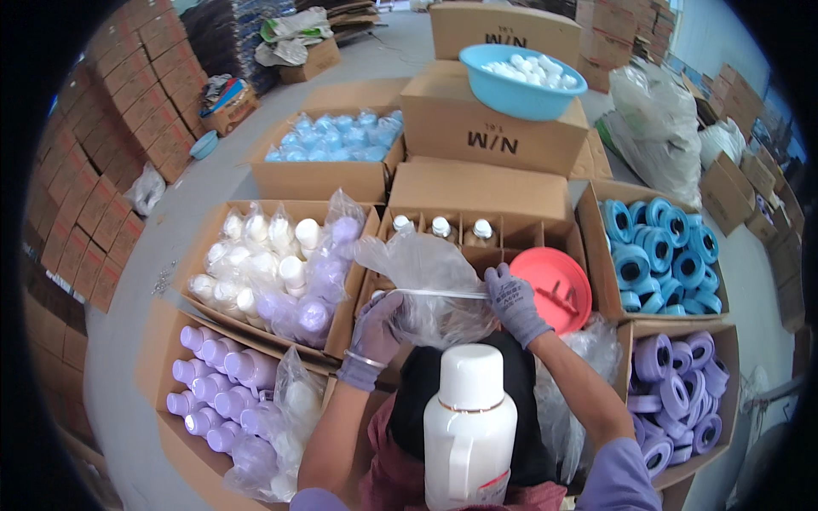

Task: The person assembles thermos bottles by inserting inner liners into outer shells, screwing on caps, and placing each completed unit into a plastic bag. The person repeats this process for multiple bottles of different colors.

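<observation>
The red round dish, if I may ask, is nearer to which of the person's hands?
Right: the right hand is by the left edge of the red round dish, while the left hand is farther left, across the plastic bag.

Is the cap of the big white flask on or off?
On: the cap covers the top of the flask, hiding its mouth.

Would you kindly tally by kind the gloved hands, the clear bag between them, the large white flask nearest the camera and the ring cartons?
Gloved hands: 2 (left hand, right hand)
Clear bag: 1
Large white flask: 1
Ring cartons: 2 (blue-ring carton, purple-ring carton)
Total: 6
</observation>
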Demonstrator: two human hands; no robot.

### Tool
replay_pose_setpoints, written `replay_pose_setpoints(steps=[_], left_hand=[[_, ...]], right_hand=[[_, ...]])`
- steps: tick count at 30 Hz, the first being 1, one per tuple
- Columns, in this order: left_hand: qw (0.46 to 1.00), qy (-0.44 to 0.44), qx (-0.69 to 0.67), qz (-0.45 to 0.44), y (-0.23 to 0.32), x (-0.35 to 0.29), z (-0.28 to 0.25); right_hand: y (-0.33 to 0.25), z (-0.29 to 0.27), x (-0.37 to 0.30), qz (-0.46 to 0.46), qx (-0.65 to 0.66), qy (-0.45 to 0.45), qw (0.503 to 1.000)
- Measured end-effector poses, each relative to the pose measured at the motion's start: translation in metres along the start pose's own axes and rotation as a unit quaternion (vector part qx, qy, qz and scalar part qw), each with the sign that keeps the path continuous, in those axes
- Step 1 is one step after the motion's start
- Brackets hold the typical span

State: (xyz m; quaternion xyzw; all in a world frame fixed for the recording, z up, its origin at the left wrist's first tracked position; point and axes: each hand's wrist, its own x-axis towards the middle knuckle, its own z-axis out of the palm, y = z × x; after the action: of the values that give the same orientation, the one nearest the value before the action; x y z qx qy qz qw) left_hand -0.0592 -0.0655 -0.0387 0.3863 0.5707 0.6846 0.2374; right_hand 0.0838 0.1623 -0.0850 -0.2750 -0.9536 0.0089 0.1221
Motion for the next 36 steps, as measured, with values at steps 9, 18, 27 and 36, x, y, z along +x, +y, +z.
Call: replay_pose_setpoints(steps=[9,18,27,36], left_hand=[[0.752,-0.639,0.002,-0.16,0.101,-0.134,0.001],[0.953,-0.172,0.184,-0.171,0.135,-0.163,-0.002],[0.979,-0.084,0.05,-0.177,0.003,-0.27,-0.085],[0.933,0.239,-0.21,-0.171,0.044,-0.371,-0.109]], right_hand=[[-0.039,-0.087,-0.191,-0.048,0.272,0.173,0.945],[-0.049,-0.104,-0.373,-0.254,0.255,-0.016,0.933],[-0.051,-0.105,-0.354,-0.289,0.246,-0.148,0.913],[-0.167,-0.116,-0.164,-0.345,0.483,-0.094,0.799]])
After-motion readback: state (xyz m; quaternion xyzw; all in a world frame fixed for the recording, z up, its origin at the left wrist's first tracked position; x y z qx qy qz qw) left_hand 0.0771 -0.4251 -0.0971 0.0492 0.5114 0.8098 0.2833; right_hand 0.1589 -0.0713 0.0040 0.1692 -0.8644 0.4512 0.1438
